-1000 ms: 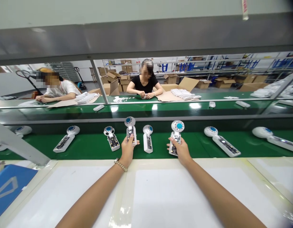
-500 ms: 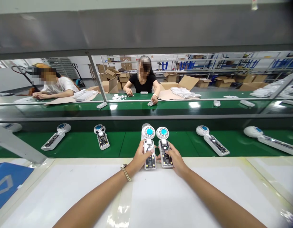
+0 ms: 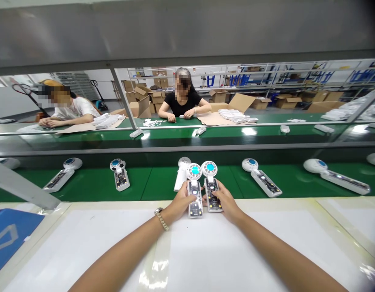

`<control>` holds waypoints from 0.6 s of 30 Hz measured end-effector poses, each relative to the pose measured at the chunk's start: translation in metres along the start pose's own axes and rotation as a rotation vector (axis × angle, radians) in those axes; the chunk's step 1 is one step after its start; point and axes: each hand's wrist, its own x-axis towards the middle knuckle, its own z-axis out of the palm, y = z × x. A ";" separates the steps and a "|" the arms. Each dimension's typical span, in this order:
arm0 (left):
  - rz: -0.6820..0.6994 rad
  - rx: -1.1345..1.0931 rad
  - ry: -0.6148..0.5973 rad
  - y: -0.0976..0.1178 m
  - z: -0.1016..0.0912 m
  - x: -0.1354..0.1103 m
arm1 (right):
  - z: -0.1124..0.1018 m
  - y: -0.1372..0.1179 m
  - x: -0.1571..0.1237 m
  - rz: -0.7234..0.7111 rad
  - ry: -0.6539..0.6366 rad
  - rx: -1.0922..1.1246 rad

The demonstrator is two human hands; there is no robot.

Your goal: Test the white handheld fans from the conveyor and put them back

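My left hand (image 3: 178,202) grips a small white handheld fan (image 3: 194,190) with a blue centre and an exposed circuit board. My right hand (image 3: 225,201) grips a second fan (image 3: 211,187) of the same kind. Both fans are held upright side by side, nearly touching, at the near edge of the green conveyor belt (image 3: 151,182). A third white fan (image 3: 181,173) lies on the belt just behind my left hand.
More fans lie along the belt at left (image 3: 119,175), (image 3: 62,174) and right (image 3: 260,177), (image 3: 336,175). A white worktop (image 3: 205,251) lies below my arms, a blue tray (image 3: 11,237) at its left. Two people sit beyond a second belt among cardboard boxes (image 3: 236,106).
Both hands lifted a fan each off the belt, brought them together in the middle and drew them slightly nearer. The fans lying on the belt have drifted left.
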 end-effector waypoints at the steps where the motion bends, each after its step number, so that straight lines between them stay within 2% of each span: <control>1: -0.006 0.016 0.012 0.000 0.000 0.000 | 0.000 0.000 0.000 0.002 0.007 -0.002; 5: -0.020 0.007 0.030 0.000 -0.002 0.003 | 0.002 -0.003 -0.002 0.014 0.017 -0.014; 10: -0.055 0.004 0.089 0.003 -0.002 0.004 | 0.001 -0.003 -0.003 -0.034 -0.056 -0.052; 18: -0.070 -0.008 0.025 0.009 0.003 0.001 | 0.000 0.000 0.000 -0.045 -0.021 -0.076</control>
